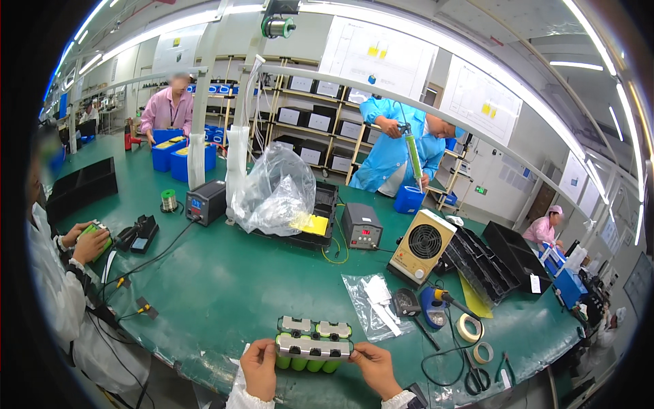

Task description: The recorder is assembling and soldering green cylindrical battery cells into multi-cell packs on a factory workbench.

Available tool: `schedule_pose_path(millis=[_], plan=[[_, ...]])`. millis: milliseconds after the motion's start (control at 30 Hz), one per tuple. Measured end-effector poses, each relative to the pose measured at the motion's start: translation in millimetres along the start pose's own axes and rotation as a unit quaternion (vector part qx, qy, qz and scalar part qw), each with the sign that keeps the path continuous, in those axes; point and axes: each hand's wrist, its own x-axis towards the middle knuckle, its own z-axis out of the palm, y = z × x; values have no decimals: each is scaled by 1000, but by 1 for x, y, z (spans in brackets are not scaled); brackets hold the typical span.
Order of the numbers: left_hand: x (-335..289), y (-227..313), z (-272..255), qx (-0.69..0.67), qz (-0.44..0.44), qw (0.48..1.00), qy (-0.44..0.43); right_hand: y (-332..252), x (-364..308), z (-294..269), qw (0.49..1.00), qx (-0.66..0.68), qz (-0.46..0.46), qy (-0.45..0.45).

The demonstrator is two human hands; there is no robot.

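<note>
Both hands grip a green battery pack, metal-stripped.

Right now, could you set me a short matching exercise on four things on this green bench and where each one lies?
Things:
1. green cell pack
2. beige fan unit
3. tape rolls
4. clear plastic bag

Places:
A. far side, over a black tray
B. between both hands
C. near edge, right of the soldering stand
D. right of the small grey meter box

Pairs: 1-B, 2-D, 3-C, 4-A
</note>
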Motion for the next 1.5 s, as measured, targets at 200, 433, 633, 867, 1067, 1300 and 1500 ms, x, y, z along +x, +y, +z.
schedule_pose_path(millis=[200, 433, 633, 867, 1067, 1300, 1500], plan=[[-65, -17, -23, 189, 3, 977, -101, 24, 15, 3, 997, -41, -17, 61], [-78, 16, 8, 409, 50, 895, -170, 8, 17, 15, 995, 1, 79, -55], [-46, 9, -11, 454, 53, 864, -211, 41, 13, 17, 999, -24, -14, 38], [-69, 3, -13, 404, 11, 872, -275, 33, -16, 32, 996, -69, -22, 45], [-24, 10, -11, 417, 111, 809, -399, 19, -69, 71, 962, -225, -70, 138], [-21, 30, -51, 284, -68, 909, -299, -12, -92, 61, 975, -216, 14, -47], [-46, 33, -13, 516, 261, 797, -173, -25, -41, 5, 978, -166, 40, 120]])
